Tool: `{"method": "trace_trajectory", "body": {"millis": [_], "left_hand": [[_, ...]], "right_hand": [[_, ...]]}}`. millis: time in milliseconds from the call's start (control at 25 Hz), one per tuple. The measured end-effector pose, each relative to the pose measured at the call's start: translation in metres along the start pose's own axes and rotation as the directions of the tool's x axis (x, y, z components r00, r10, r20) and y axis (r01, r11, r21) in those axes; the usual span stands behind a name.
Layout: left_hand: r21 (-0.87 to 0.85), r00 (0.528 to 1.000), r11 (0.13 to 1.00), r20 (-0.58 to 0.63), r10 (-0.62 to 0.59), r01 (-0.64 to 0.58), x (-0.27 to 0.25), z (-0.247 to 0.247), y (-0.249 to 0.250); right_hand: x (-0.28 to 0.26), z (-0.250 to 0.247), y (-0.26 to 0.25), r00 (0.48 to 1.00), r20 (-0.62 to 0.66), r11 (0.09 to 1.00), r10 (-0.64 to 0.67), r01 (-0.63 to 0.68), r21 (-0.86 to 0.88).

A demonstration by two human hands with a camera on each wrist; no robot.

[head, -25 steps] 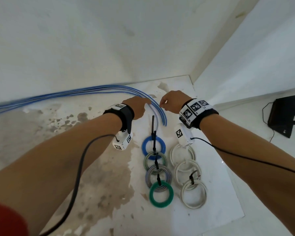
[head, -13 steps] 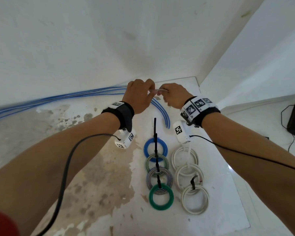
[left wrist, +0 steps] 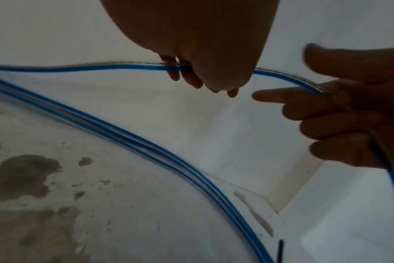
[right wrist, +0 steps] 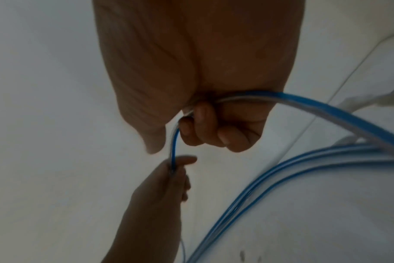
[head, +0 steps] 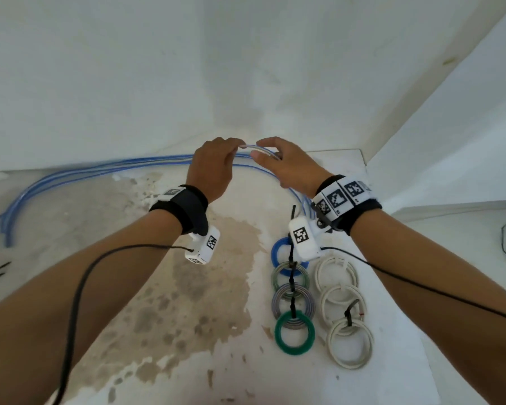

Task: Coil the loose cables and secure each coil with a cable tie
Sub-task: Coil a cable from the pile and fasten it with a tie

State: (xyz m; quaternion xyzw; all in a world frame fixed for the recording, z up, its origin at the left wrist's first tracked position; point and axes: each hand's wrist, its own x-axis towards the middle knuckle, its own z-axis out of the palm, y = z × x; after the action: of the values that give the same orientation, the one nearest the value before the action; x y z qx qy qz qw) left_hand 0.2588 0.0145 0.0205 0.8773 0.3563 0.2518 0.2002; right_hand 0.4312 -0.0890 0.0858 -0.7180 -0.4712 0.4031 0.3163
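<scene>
My left hand (head: 214, 168), at about 11 o'clock from the frame centre in the head view, is raised off the floor with its fingers curled round the blue cable (head: 70, 176); the left wrist view shows the cable (left wrist: 101, 67) passing straight through the closed fingertips. I judge this grip serves as the fixed anchor for a first loop. To its right, at about 1 o'clock, my right hand (head: 289, 168) pinches the same strand between thumb and curled fingers (right wrist: 205, 128); the short lifted span between the two hands bows upward, which suggests I am measuring out one turn of the coil. The rest of the blue cable lies loose on the stained floor (head: 187, 287), sweeping away toward 9 o'clock, so this coil is barely begun.

At 5 o'clock, on the white sheet (head: 392, 375), finished coils lie in two columns: a blue, grey and green chain (head: 294, 299) strung on black cable ties, and just beside it white coils (head: 345, 311), kept clear of the working area.

Compared with half a second ago, both hands have risen and drawn slightly apart, exposing more strand between them; one second ago they were low, close to the floor near the cable's end. The finished coils have not moved.
</scene>
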Motion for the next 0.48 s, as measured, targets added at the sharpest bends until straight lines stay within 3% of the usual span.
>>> {"method": "trace_trajectory", "body": {"millis": [160, 280, 360, 400, 480], "left_hand": [[-0.155, 0.985, 0.981, -0.106, -0.138, 0.121, -0.029, -0.032, -0.012], [-0.069, 0.957, 0.962, -0.106, -0.269, 0.263, -0.062, -0.067, -0.071], [-0.045, 0.910, 0.916, -0.101, -0.401, 0.399, -0.084, -0.092, -0.107], [-0.111, 0.886, 0.888, -0.087, -0.456, 0.447, -0.093, -0.107, -0.118], [-0.256, 0.884, 0.865, -0.070, -0.462, 0.432, -0.105, -0.134, -0.125]], "right_hand": [[-0.005, 0.058, -0.043, 0.982, -0.141, 0.992, -0.128, 0.129, -0.006], [-0.015, 0.090, -0.076, 0.895, -0.371, 0.908, -0.246, 0.347, 0.235], [-0.026, 0.112, -0.093, 0.845, -0.458, 0.829, -0.277, 0.451, 0.330], [-0.031, 0.128, -0.101, 0.851, -0.441, 0.824, -0.285, 0.452, 0.341], [-0.039, 0.165, -0.108, 0.929, -0.292, 0.907, -0.227, 0.310, 0.284]]}}
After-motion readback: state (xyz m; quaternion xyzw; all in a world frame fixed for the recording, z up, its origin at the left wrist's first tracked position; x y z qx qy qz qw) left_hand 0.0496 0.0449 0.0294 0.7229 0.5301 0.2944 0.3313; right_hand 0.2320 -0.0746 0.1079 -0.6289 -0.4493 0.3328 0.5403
